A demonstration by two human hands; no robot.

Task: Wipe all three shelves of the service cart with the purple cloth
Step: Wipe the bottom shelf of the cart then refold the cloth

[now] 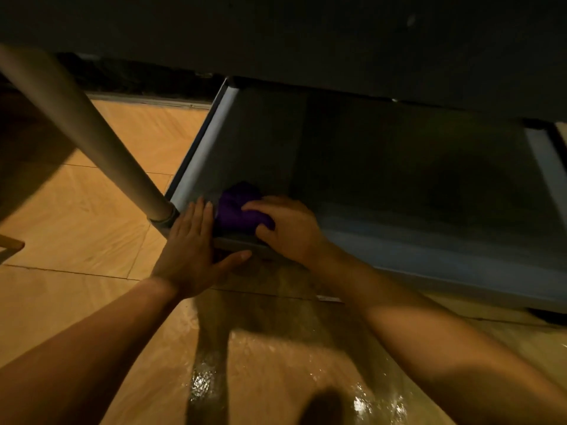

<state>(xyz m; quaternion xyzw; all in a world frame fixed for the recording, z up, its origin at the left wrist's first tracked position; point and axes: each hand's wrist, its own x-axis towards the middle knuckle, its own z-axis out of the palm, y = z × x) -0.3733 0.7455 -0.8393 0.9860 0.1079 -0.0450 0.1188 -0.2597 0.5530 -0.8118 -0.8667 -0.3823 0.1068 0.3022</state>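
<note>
The cart's bottom shelf (399,185) is a dark grey tray close to the floor, seen from low down under the shelf above (306,35). The bunched purple cloth (237,207) lies in the shelf's near left corner. My right hand (288,228) grips the cloth, fingers curled over its right side. My left hand (193,250) lies flat on the shelf's near left corner rim, fingers straight, thumb spread along the front edge, just left of the cloth.
A round metal cart post (76,130) runs diagonally down to the shelf's near left corner. Tan tiled floor (92,240) surrounds the cart, glossy and reflective near me. A dark wall base (138,75) lies behind.
</note>
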